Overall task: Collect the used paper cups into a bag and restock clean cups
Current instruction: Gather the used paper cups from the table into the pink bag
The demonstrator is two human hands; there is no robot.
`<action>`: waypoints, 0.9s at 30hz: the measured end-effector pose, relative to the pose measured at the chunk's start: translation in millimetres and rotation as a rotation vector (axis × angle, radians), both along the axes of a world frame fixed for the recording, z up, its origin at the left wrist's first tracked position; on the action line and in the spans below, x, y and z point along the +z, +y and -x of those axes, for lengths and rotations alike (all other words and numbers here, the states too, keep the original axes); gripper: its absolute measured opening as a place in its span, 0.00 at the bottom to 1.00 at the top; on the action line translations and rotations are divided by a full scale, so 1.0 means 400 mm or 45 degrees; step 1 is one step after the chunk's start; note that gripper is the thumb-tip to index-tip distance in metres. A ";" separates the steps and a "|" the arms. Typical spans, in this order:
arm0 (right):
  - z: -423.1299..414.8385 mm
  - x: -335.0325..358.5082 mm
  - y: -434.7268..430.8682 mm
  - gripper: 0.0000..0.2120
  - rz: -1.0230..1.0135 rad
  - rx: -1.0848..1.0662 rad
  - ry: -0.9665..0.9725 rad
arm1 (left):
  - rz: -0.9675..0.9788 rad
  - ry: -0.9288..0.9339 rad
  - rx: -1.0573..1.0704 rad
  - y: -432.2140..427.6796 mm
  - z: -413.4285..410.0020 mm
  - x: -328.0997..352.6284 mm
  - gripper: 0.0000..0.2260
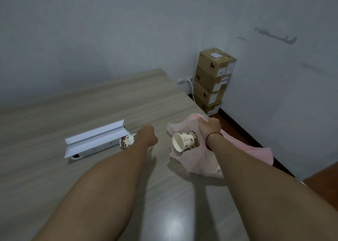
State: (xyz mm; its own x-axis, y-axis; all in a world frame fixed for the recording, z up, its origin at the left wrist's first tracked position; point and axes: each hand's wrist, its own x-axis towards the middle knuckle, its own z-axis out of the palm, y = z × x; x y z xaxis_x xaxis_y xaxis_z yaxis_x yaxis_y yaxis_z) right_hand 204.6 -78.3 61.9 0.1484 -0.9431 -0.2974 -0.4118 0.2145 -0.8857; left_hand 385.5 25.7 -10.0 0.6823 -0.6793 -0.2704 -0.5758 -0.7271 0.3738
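A pink plastic bag (237, 154) lies on the table's right edge, its mouth held up by my right hand (209, 128), which grips the rim. Inside the bag's mouth lies a paper cup (184, 141) on its side, white inside with brown spots outside, its opening toward me. My left hand (147, 134) reaches over the table to a second spotted paper cup (127, 141) lying on its side at the end of a white open box (95, 140); its fingers are hidden behind the hand, so I cannot tell whether they hold that cup.
The wooden table (91, 103) runs left and back to a grey wall. A stack of cardboard boxes (213, 81) stands on the floor in the corner beyond the table, beside a wall socket with a white cable (191, 87).
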 end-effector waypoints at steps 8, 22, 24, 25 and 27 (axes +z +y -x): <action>-0.064 -0.039 -0.044 0.17 0.028 -0.050 0.121 | -0.228 -0.019 -0.202 0.017 -0.135 -0.138 0.27; -0.091 -0.087 -0.097 0.11 0.007 -0.067 0.134 | -0.524 -0.436 -0.281 0.025 -0.159 -0.152 0.15; -0.090 -0.088 -0.098 0.08 -0.008 -0.050 0.109 | -0.544 -0.436 -0.285 0.029 -0.164 -0.144 0.16; -0.088 -0.090 -0.097 0.07 -0.018 -0.044 0.103 | -0.547 -0.432 -0.288 0.032 -0.167 -0.145 0.16; -0.083 -0.090 -0.094 0.06 -0.032 -0.042 0.085 | -0.574 -0.444 -0.314 0.039 -0.174 -0.143 0.16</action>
State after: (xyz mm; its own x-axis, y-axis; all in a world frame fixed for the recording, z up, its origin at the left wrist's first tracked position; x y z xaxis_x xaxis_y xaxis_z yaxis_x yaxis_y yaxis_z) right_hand 237.6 -115.7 25.9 0.0968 -0.9394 -0.3290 -0.4619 0.2504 -0.8509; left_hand 455.1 41.2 -67.2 0.6199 -0.6988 -0.3568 -0.7797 -0.5998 -0.1799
